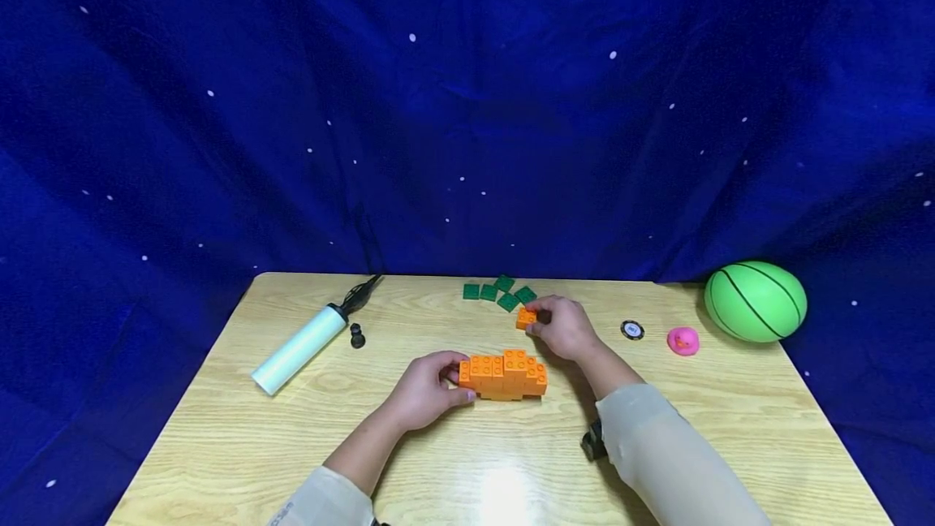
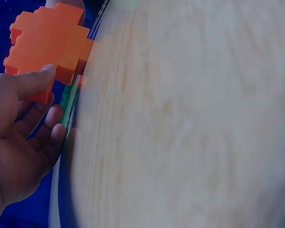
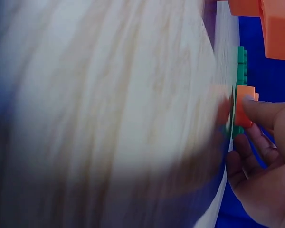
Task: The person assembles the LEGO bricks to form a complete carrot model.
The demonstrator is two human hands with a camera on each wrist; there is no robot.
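- The orange brick build [image 1: 502, 377] sits over the middle of the table [image 1: 219, 445], nearer the person than the green pieces; its outline is stepped, a block rising above the rest near its right end, with round studs on top and visible seams between smooth, plastic-looking bricks.
- The left hand [image 1: 427, 392] grips its left end, thumb on the near side — whether the build touches the wood I cannot tell.
- The right hand [image 1: 566, 329], well apart from the left, pinches a small orange brick [image 1: 525, 318], boxy and studded, between thumb and fingers, just in front of the green pieces.
- Five green pieces [image 1: 489, 292] lie loosely grouped — flat, square, studded.
- The tabletop has pale, streaky wood grain and a glossy glare spot near the front.
- Behind hangs a softly creased blue cloth [image 1: 467, 120] with white specks.
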